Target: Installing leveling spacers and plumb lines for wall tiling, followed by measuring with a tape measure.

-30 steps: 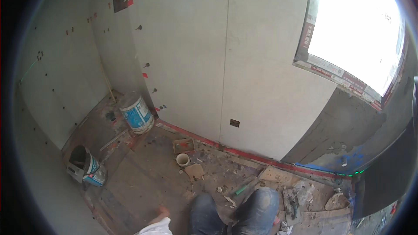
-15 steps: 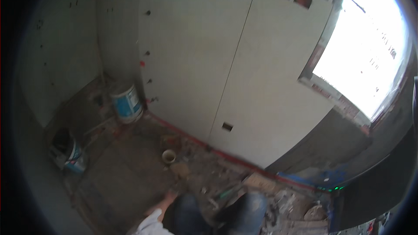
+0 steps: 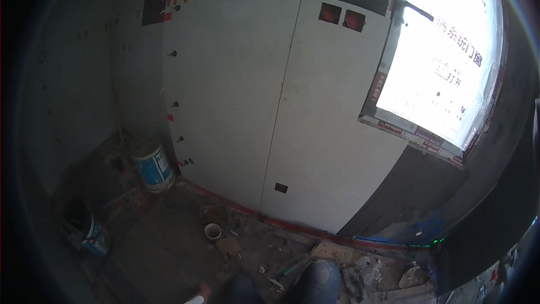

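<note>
The left hand is held low beside the left knee, on or just above the floor (contact cannot be made out in the dimness). Whether anything is gripped is likewise unclear, and the right hand is out of the frame. Ahead of the left hand, a pale cup is set upright on the floor, near a flat tan scrap. Any reach there would be best made low and slowly, the cup taken by its wall, the scrap by an edge. The floor is grimy and strewn with torn bits; the pale wall panel is smooth, bordered by a thin seam; a rounded blue-and-white bucket is scuffed.
</note>
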Available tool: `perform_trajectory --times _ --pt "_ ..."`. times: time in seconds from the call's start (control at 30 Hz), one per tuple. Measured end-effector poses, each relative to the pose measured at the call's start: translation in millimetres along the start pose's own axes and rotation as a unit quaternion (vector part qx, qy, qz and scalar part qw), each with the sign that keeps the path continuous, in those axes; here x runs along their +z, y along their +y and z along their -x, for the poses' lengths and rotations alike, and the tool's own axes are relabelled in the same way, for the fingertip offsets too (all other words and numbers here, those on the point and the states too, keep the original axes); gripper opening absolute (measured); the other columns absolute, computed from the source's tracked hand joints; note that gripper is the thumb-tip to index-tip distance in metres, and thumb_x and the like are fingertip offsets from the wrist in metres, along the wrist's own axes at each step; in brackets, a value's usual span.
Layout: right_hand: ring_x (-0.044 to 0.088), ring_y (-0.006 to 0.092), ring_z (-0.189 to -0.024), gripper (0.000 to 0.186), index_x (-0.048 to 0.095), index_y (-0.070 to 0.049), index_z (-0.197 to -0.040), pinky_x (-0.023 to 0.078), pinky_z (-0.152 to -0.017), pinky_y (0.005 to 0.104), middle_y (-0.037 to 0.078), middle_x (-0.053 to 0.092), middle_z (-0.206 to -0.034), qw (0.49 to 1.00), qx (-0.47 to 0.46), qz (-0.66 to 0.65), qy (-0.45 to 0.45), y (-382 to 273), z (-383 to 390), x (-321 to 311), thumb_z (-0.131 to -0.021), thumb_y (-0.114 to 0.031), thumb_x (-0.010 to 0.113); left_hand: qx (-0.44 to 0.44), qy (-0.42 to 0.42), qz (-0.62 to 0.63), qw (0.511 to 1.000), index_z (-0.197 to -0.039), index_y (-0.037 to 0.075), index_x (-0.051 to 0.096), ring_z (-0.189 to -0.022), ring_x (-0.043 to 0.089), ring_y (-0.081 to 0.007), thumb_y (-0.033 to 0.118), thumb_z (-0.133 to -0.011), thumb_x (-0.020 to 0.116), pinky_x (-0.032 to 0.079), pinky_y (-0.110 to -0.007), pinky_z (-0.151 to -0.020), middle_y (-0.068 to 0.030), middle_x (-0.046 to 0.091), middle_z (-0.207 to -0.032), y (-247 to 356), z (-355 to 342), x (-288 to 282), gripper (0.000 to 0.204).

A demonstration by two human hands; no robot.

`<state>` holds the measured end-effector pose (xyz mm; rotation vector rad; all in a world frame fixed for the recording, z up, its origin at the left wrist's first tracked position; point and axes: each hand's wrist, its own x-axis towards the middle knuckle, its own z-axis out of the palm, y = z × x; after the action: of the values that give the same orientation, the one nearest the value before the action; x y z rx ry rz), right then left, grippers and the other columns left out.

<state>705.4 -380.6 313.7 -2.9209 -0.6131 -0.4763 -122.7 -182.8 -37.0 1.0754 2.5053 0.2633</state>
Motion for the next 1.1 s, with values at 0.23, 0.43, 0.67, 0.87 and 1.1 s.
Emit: perform_trajectory --times 0.23,0.43,0.67,0.87,1.1 --pt "0.074 0.0473 -0.087 0.038 0.077 -0.002 -0.091 0.057 -0.076 0.0539 0.023 0.078 -0.093 0.991 -0.125 -0.044 0.002 -64 27 -68 -0.105 -0.032 0.06 0.0 -0.138 0.044 0.989 -0.14 0.006 0.069 -0.125 0.071 -0.0419 0.061 -0.09 0.075 0.057 -0.053 -0.105 -0.0242 0.074 -0.131 24 -25 -18 0.075" --pt "0.072 0.0496 -0.096 0.035 0.077 0.001 -0.116 0.058 -0.083 0.053 0.029 0.076 -0.107 0.992 -0.114 -0.048 0.01 -33 8 -12 -0.106 -0.03 0.063 -0.006 -0.149 0.08 0.986 -0.137 0.005 0.07 -0.124 0.071 -0.0412 0.061 -0.086 0.079 0.057 -0.052 -0.105 -0.0234 0.075 -0.13 34 1 -11 0.077" --pt "0.067 0.0469 -0.083 0.019 0.067 0.002 -0.089 0.051 -0.076 0.0557 0.024 0.068 -0.086 0.986 -0.082 -0.139 0.028 -25 21 11 -0.095 -0.015 0.066 -0.012 -0.116 0.054 0.992 -0.132 0.003 0.073 -0.116 0.074 -0.0378 0.06 -0.086 0.078 0.055 -0.05 -0.106 -0.0197 0.078 -0.121 21 11 -12 0.073" --pt "0.068 0.0404 -0.088 0.014 0.072 0.0 -0.096 0.054 -0.077 0.0527 0.019 0.069 -0.091 0.976 -0.179 -0.067 0.109 -62 50 -32 -0.094 -0.013 0.065 0.023 -0.128 0.016 0.991 -0.133 -0.001 0.071 -0.107 0.076 -0.0347 0.052 -0.084 0.082 0.055 -0.049 -0.103 -0.0172 0.081 -0.106 14 -10 -22 0.072" --pt "0.071 0.0398 -0.087 0.023 0.077 -0.004 -0.106 0.057 -0.078 0.049 0.02 0.073 -0.095 0.898 -0.332 -0.263 0.124 -194 39 -96 -0.091 -0.021 0.079 0.045 -0.159 0.079 0.983 -0.149 -0.008 0.057 -0.126 0.066 -0.0417 0.046 -0.099 0.073 0.05 -0.049 -0.109 -0.027 0.068 -0.141 43 -13 -24 0.076"
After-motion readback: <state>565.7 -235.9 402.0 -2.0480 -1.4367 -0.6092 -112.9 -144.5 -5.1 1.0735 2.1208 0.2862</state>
